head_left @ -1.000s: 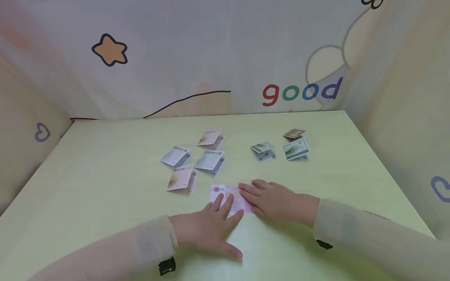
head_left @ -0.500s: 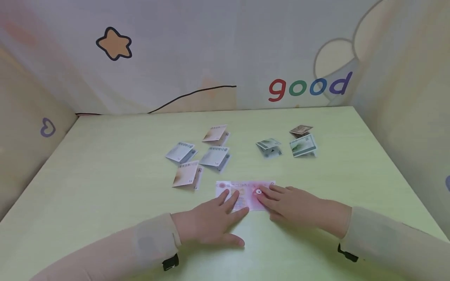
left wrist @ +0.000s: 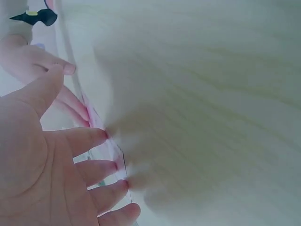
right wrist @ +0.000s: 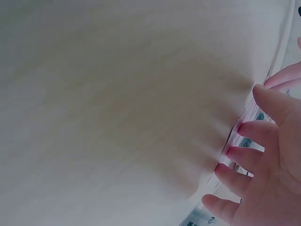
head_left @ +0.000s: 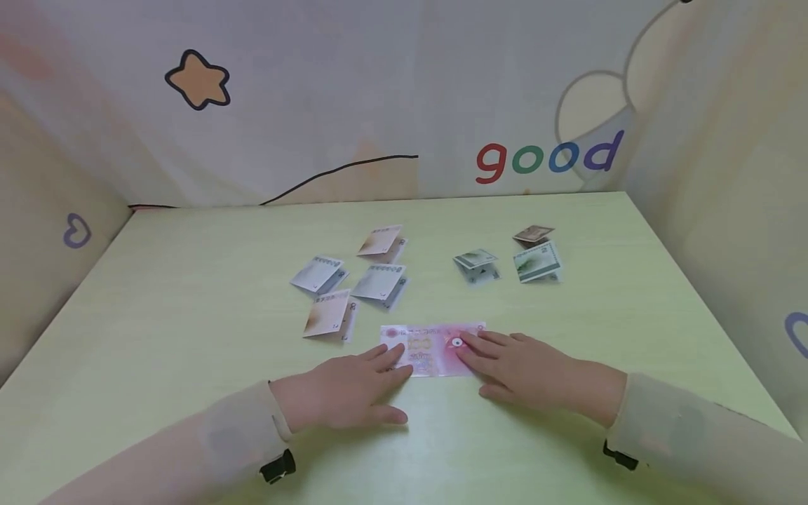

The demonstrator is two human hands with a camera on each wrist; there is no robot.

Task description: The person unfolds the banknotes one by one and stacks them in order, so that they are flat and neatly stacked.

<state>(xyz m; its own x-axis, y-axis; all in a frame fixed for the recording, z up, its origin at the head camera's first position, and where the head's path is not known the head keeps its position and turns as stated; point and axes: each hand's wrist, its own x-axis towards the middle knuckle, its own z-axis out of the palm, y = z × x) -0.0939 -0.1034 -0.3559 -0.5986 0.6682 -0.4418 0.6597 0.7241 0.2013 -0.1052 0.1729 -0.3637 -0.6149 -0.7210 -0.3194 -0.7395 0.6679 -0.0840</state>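
Note:
A pink banknote lies unfolded near the middle of the table. My left hand rests with spread fingers on its left end, thumb on the table side nearer me. Fingers of my right hand lie straight over the note's right end and hide part of it. In the left wrist view my left hand has its fingertips down at the note's edge. The right wrist view has my right hand touching the note with spread fingertips.
Behind the note at left stand several folded notes, among them a brown one and a grey-blue one. Farther right are two green folded notes and a brown one. A printed curtain closes off the back.
My right hand has slid right along the note, uncovering its pink right half. My left hand has shifted left towards the note's left end.

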